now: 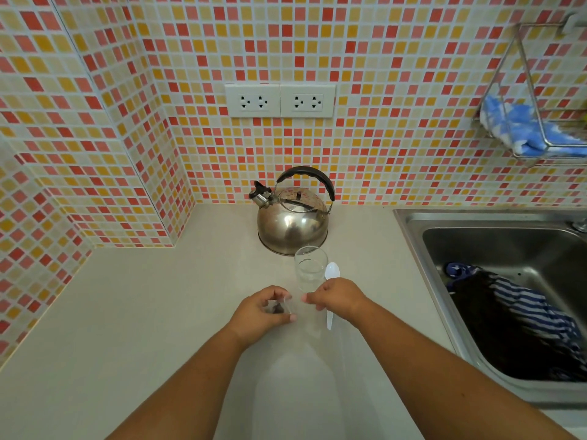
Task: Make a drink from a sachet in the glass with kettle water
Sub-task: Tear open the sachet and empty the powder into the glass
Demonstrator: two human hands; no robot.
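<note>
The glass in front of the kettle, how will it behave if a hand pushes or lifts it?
The glass looks tall and narrow, so a push near its rim could probably tip it. It seems to hold water, so it may feel heavier than it looks. Its smooth clear wall is likely slippery and fragile.

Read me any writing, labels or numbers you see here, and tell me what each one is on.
None can be read.
Kettle: no brand or marking shows, only reflections.
Sachet in the left hand: any print is too small and blurred.
Wall sockets: no lettering visible.
Glass: no print.
</note>
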